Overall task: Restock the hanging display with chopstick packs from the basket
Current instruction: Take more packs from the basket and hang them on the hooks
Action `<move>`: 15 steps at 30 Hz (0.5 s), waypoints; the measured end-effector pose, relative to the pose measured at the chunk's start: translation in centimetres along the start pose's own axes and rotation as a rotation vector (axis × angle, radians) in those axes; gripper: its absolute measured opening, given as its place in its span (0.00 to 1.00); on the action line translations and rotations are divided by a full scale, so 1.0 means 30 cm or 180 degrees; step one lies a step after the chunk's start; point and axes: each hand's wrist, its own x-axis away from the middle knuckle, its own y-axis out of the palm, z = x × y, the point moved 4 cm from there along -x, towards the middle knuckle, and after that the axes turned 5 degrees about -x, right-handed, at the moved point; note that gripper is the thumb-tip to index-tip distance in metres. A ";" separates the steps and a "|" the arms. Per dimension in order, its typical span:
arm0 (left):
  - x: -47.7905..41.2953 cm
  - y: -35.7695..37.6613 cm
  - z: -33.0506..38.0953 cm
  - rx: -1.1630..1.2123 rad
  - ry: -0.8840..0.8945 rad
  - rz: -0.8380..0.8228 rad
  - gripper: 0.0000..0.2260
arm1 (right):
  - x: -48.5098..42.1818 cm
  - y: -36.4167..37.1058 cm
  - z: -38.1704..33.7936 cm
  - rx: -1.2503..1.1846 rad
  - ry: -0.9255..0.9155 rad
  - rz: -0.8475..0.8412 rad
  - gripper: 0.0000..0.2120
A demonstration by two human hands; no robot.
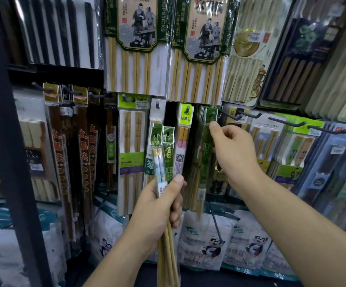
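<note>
green chopstick pack (206, 154) at the hook (211, 115), header between right fingers (215, 129)

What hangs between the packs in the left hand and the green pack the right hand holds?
In the head view, a narrow pack of yellow-and-pink chopsticks hangs on its own hook between the held packs and the green pack.

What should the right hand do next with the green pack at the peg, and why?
Probably slide the green pack back along the peg and let go. The right hand pinches its header, whose hole seems already over the peg tip, while the left hand grips more chopstick packs waiting to hang.
</note>
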 end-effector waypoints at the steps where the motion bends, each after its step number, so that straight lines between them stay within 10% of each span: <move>1: -0.001 0.002 -0.001 0.0005 -0.0009 -0.0032 0.25 | 0.012 -0.003 0.007 0.0103 0.0017 0.0047 0.20; 15: 0.020 0.048 0.014 -0.0190 0.0036 -0.0408 0.20 | 0.154 0.071 -0.040 -0.0447 -0.0046 -0.1068 0.05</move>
